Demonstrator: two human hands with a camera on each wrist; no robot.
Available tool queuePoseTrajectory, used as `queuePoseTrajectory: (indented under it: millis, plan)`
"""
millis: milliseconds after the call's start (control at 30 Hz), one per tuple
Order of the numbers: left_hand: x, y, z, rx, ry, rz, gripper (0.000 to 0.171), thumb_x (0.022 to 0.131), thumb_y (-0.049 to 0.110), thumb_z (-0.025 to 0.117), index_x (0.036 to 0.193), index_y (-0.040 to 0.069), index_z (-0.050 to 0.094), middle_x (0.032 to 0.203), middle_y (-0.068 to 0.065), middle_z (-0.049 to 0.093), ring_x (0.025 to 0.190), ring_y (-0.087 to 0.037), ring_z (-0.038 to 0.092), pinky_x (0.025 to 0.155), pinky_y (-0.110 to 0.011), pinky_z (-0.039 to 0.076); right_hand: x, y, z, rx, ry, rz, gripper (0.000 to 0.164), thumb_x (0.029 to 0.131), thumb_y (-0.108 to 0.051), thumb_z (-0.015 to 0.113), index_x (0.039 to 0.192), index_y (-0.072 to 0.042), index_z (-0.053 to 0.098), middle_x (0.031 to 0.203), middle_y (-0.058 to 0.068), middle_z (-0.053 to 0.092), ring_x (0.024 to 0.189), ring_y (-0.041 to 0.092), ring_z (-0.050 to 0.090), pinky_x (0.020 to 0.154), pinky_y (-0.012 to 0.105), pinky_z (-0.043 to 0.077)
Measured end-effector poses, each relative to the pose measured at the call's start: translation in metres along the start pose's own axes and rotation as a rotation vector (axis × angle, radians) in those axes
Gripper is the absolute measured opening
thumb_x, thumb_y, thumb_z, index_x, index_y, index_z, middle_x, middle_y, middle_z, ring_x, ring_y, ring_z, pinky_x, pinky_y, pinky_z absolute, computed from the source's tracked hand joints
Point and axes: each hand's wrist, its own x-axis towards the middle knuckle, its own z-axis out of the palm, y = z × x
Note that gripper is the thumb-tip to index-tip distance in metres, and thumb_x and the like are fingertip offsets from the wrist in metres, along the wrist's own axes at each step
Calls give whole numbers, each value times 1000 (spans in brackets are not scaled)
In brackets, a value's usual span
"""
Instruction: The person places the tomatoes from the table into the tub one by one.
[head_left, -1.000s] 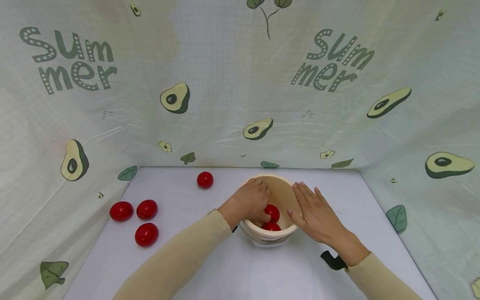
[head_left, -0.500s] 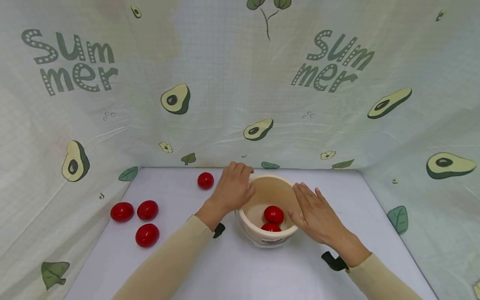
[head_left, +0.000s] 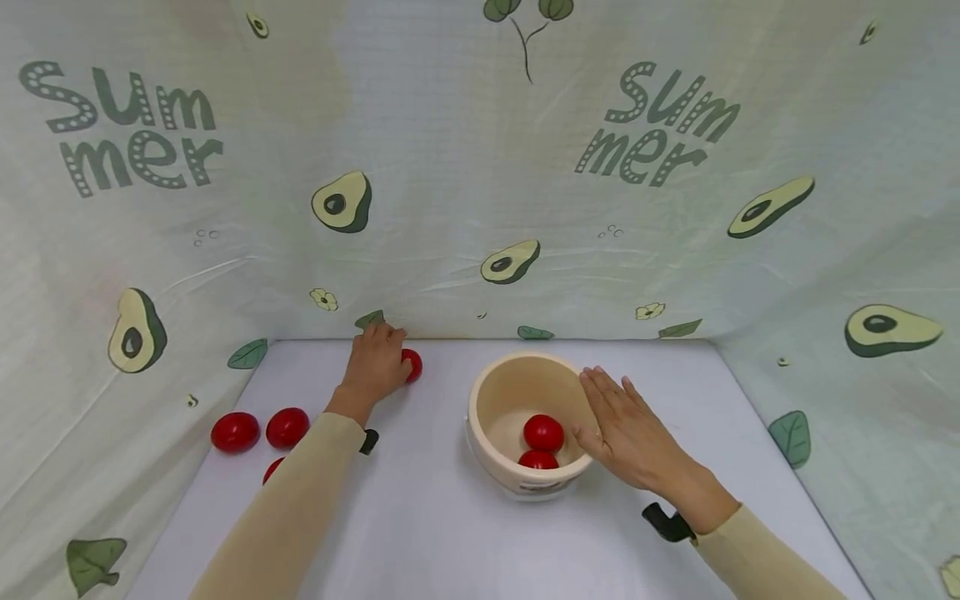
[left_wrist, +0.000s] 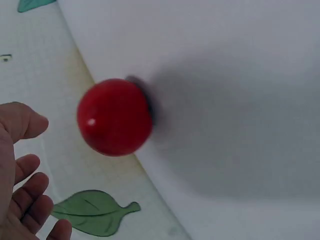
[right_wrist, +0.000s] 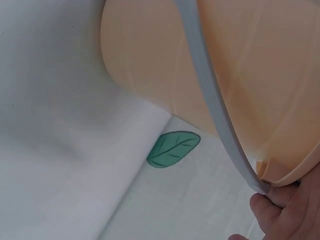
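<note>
At the back left of the table, my left hand (head_left: 377, 360) reaches over a glossy red ball (head_left: 411, 366). In the left wrist view the thumb (left_wrist: 30, 122) and loosely bent fingers stand apart from that ball (left_wrist: 115, 117). A cream bucket (head_left: 483, 433) stands near the middle, with two red balls (head_left: 543, 433) visible inside. My right hand (head_left: 630, 433) lies against the bucket's right rim, its fingers straight. From the right wrist, the bucket wall (right_wrist: 145, 55) and its grey handle (right_wrist: 215, 100) show, with fingers (right_wrist: 265, 210) at the handle's end.
Farther left lie more red balls (head_left: 236, 432), one partly hidden by the left sleeve (head_left: 281, 517). A printed cloth (head_left: 442, 167) with avocados and leaves hangs behind the white table (head_left: 420, 517) and along both sides.
My left hand has come out of the bucket and moved left to the ball at the back. Two balls stay in the bucket. The right hand keeps its place at the rim.
</note>
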Motion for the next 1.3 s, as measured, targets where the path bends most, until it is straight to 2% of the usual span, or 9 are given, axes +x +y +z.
queuePoseTrajectory:
  millis: [100, 233, 400, 533, 633, 800, 1000, 1167, 1300]
  plan:
    - [-1, -13, 10, 30, -82, -9, 62, 95, 29, 72, 146, -1, 54, 142, -23, 55, 136, -42, 43, 110, -62, 41, 1, 1, -1, -7, -12, -24, 74, 105, -40, 55, 159, 7, 36, 167, 21, 38, 158, 39, 32, 127, 62, 22]
    - [-2, -23, 18, 57, -142, -6, 73, 93, 38, 77, 148, -1, 50, 144, -23, 54, 137, -43, 41, 112, -64, 38, 3, 2, -2, -7, -29, -53, 75, 105, -42, 54, 160, 6, 34, 168, 21, 37, 158, 39, 30, 127, 62, 22]
    - [-2, -23, 20, 88, -189, -8, 81, 91, 46, 79, 149, -2, 49, 144, -23, 54, 137, -43, 41, 113, -64, 37, 5, 3, -3, -16, -60, -48, 78, 105, -44, 54, 161, 5, 32, 169, 20, 34, 159, 38, 28, 128, 62, 19]
    - [4, -21, 32, 132, -211, -5, 80, 91, 47, 79, 147, -3, 50, 141, -23, 56, 135, -43, 44, 109, -64, 41, 3, 2, -3, -34, -58, -26, 77, 105, -43, 54, 161, 6, 33, 169, 20, 34, 160, 38, 28, 128, 61, 18]
    - [7, -19, 40, 149, -211, -9, 76, 91, 45, 78, 144, -3, 52, 137, -23, 57, 133, -43, 45, 106, -63, 42, 1, -1, -3, -42, -41, 8, 75, 106, -41, 52, 160, 7, 33, 169, 21, 35, 159, 39, 29, 128, 62, 18]
    - [8, -12, 38, 144, -214, -42, 73, 92, 42, 79, 141, -5, 53, 135, -24, 58, 131, -44, 45, 105, -63, 42, -1, -5, -3, -51, -21, 45, 72, 108, -40, 48, 160, 8, 33, 168, 22, 35, 158, 41, 30, 127, 64, 18]
    - [10, -9, 37, 163, -191, -70, 69, 91, 43, 79, 133, -7, 57, 128, -24, 61, 126, -43, 47, 104, -63, 42, 1, -4, -2, -45, -21, 43, 71, 108, -37, 49, 160, 8, 32, 168, 22, 35, 158, 41, 30, 128, 63, 18]
    - [7, -10, 33, 170, -144, -77, 72, 89, 46, 77, 132, -7, 55, 127, -25, 59, 124, -42, 47, 105, -63, 43, 1, -3, -1, -34, -20, 43, 72, 107, -36, 52, 160, 8, 32, 168, 23, 35, 158, 41, 30, 128, 64, 17]
    - [3, -7, 27, 161, -64, -53, 75, 87, 51, 75, 130, -7, 54, 127, -25, 59, 123, -42, 48, 103, -61, 45, 0, -3, -1, -33, -12, 72, 72, 107, -36, 51, 160, 8, 33, 167, 24, 36, 158, 42, 29, 127, 64, 16]
